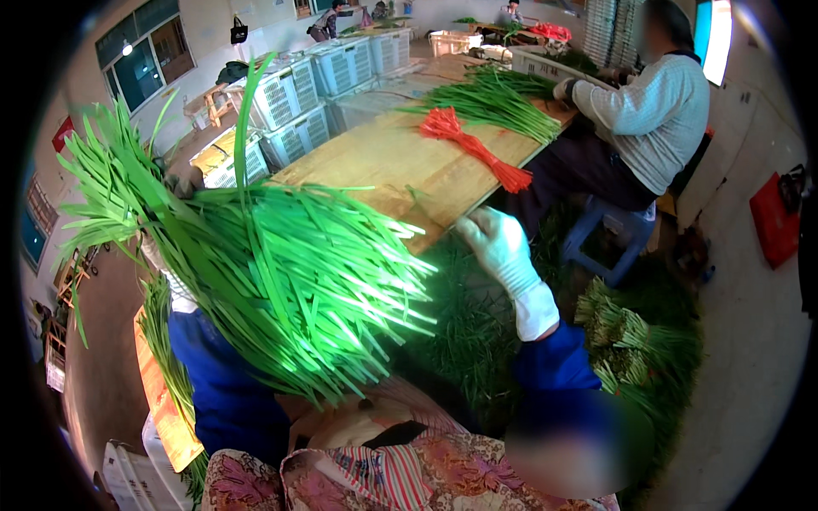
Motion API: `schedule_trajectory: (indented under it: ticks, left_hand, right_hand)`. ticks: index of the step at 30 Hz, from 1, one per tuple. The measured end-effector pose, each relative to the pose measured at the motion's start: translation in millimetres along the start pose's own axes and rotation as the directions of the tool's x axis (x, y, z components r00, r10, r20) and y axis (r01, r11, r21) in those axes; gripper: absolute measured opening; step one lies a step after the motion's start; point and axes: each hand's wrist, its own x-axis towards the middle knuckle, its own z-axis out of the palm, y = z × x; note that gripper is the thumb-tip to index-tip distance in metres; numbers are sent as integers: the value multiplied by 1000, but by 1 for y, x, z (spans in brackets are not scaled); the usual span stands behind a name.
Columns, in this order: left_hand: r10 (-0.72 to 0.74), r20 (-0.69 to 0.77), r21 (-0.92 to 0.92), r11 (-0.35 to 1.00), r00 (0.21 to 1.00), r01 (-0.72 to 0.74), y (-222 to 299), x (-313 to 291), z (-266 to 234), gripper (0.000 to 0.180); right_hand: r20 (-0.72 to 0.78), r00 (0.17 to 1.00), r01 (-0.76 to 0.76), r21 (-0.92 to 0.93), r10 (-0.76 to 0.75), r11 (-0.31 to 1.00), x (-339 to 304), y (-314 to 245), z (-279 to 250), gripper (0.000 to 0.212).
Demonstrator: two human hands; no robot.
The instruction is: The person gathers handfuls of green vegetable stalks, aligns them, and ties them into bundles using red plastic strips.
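Observation:
A big fan of green garlic chives (290, 255) fills the left and middle of the view, leafy tips to the left and pale cut ends spread to the right. My left hand (183, 181), gloved, is wrapped round the bunch and mostly hidden behind the leaves. At the near edge of the wooden table (366, 175), my right hand (492, 241) in a pale glove has its fingers curled together. Whether anything small is in them is hidden. A bundle of red ties (477, 151) lies on the table beyond it.
More chives (503, 102) lie on the table before a seated co-worker (648, 111) on a blue stool (609, 238). White plastic crates (285, 94) are stacked at the back left. Tied bunches (626, 336) and loose leaves cover the floor at right. Other people sit far back.

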Motion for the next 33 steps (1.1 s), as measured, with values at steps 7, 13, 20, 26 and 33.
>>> schedule_trajectory:
  ticks: [7, 13, 20, 26, 33]
  left_hand:
    - [-3, 5, -15, 1000, 1000, 3, -7, -2, 4, 51]
    - [-12, 4, -8, 1000, 1000, 12, -6, 0, 8, 51]
    - [-10, -17, 17, 1000, 1000, 10, 1, -1, 8, 50]
    - [-32, -27, -5, 999, 999, 32, -11, 6, -2, 49]
    - [-37, -151, 96, 994, 988, 52, 1, -2, 2, 49]
  right_hand:
    - [195, 979, 38, 141, -65, 989, 10, -66, 26, 31]
    - [347, 937, 223, -701, 50, 678, -6, 3, 28, 12]
    - [-183, 928, 371, 389, -324, 843, 42, -70, 13, 29]
    - [-101, 883, 454, -72, -459, 888, 45, -52, 29, 16]
    - [-51, 900, 435, 170, -433, 884, -7, -12, -21, 31]
